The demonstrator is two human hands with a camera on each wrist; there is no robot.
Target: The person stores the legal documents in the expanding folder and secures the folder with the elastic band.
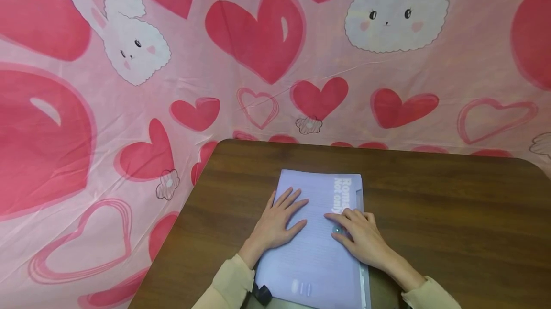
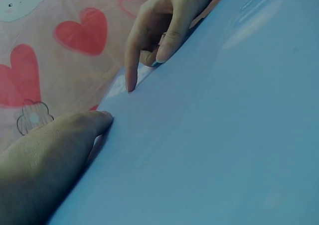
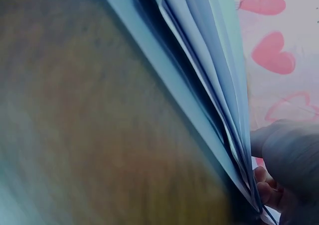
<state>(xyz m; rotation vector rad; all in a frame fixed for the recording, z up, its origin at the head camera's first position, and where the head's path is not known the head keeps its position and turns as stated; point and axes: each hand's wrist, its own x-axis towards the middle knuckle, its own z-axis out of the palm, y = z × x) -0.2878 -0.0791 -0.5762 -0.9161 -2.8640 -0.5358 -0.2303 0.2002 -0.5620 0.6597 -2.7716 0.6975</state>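
A lilac plastic file folder lies closed on the table, with white lettering near its upper right. My left hand rests on the left part of its cover, fingers spread. At the right edge, my right hand has its index finger and thumb either side of a round snap button. The left wrist view shows that right hand with the index fingertip touching the cover and the other fingers bent. Layered inner sheets fan out along the folder's side in the right wrist view.
The brown wooden table has rounded back corners. A pink cloth with hearts and rabbits hangs behind it and to the left. A small black object sits by the folder's lower left corner.
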